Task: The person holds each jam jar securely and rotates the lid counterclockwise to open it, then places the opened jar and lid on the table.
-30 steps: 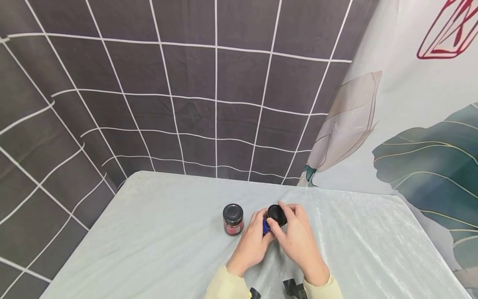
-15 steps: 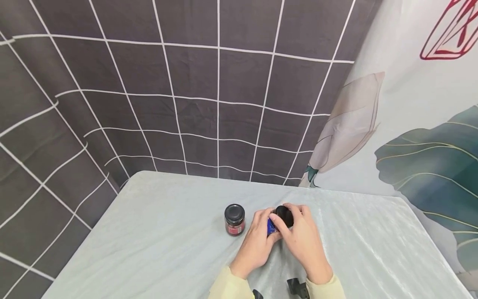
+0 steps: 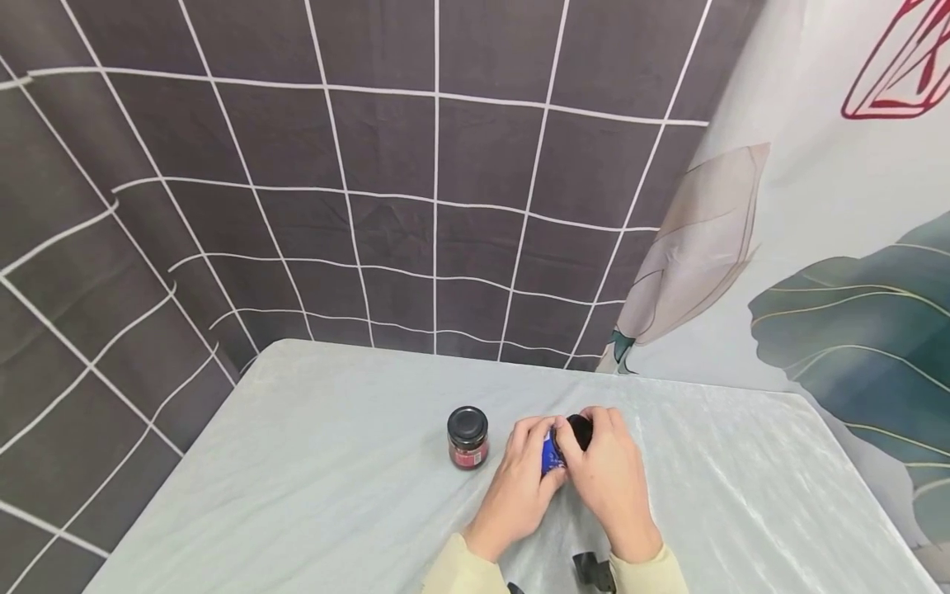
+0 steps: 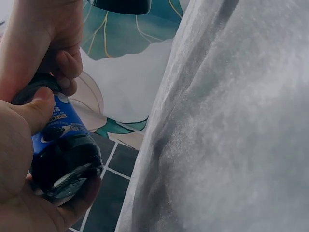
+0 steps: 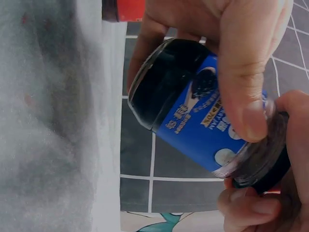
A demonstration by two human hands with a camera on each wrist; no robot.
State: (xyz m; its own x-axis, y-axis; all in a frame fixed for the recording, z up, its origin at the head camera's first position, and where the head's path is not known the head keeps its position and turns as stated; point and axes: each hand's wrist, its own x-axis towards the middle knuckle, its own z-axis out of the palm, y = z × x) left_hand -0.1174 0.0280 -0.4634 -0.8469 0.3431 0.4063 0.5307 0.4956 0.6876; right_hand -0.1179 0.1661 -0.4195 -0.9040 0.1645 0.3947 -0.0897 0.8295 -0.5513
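Left hand (image 3: pixel 519 483): one, bare, grasping the body of a blue-labelled jar (image 5: pixel 188 108); thumb laid across the label, fingers wrapped about the lower glass and base. Right hand (image 3: pixel 612 478): one, bare, clasping the same jar at its black lid (image 3: pixel 582 431), thumb and fingers bent about the rim. Whether the lid sits fully on the neck cannot be told, the fingers covering much of it.

Blue-labelled jar: one, glass, dark contents; held tilted between the two hands, clear of the cloth, lid end toward the right hand. Label bears a dark berry picture, pale lettering and a strip on which "70%" can be read.

Red-labelled jar (image 3: pixel 468 445): one, black-lidded, standing upright on the tabletop (image 3: pixel 297 462), near the left hand on its outer side and apart from it. Small white patch on the label; print too small to read.

Tabletop: covered with pale, lightly creased cloth.

Sleeves (image 3: pixel 653 575): pair, pale yellow, ending at the wrists. Black fitting (image 3: pixel 590 569): one, just beside the right cuff.

Backdrop (image 3: pixel 378 157): dark grey, ruled with white grid lines. Hanging (image 3: pixel 816 206): pale, to the right, printed with teal and pinkish-beige leaves and a red emblem at the upper corner.
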